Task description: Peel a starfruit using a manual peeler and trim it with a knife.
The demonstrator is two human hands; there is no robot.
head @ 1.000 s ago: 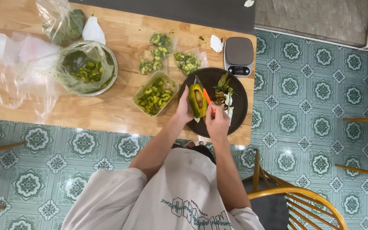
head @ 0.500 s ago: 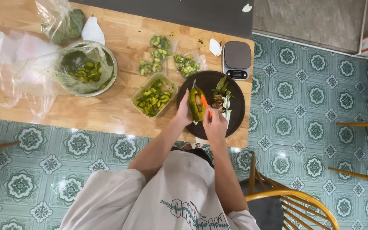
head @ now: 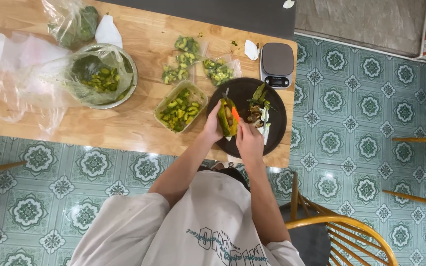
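- Green vegetable half (head: 227, 117), yellowish inside, held upright over the near-left part of the dark round tray (head: 277, 130).
- Left hand (head: 213, 125) wraps the vegetable from its left side, fingers closed on it.
- Right hand (head: 249, 140) is closed around an orange-handled tool (head: 234, 114); the orange part lies against the vegetable's right edge. A thin dark tip shows above the vegetable; can't tell if it belongs to the tool.
- Pile of dark green and brown scraps (head: 259, 106) lies on the tray just right of the vegetable.
- Clear plastic container (head: 180, 106) of cut green pieces sits just left of the tray, touching or nearly.
- Three small clear bags of cut pieces (head: 188, 59) lie behind the container.
- Grey kitchen scale (head: 277, 64) stands at the table's far-right corner, behind the tray.
- Metal bowl (head: 129, 88) lined with a plastic bag, green pieces inside, well left of the container.
- Bag of whole green vegetables (head: 75, 22) at the far-left edge.
- Everything rests on a wooden table (head: 124, 128); wooden chair (head: 341, 231) behind the person, patterned tile floor.
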